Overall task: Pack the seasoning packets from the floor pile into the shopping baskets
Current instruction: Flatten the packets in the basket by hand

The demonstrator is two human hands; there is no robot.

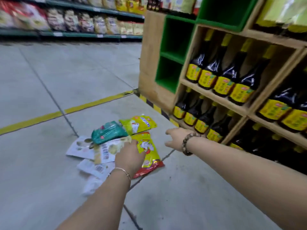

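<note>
Left hand (129, 157) clutches glossy yellow-and-red plastic seasoning packet (149, 155); right hand (175, 138) spread, empty. Risk: slick film slips from one-handed pinch.

A yellow packet with a red end (149, 156) lies flat, its top edge over the left fingers (131, 144), and a white packet (106, 152) meets them too. Beyond them lie a teal packet (108, 131) and a second yellow packet (138, 124) (overlapping), left of the right fingers (168, 132).

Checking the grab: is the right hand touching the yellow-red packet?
Apart: head view shows bare floor between the right hand and the yellow-red packet.
</note>
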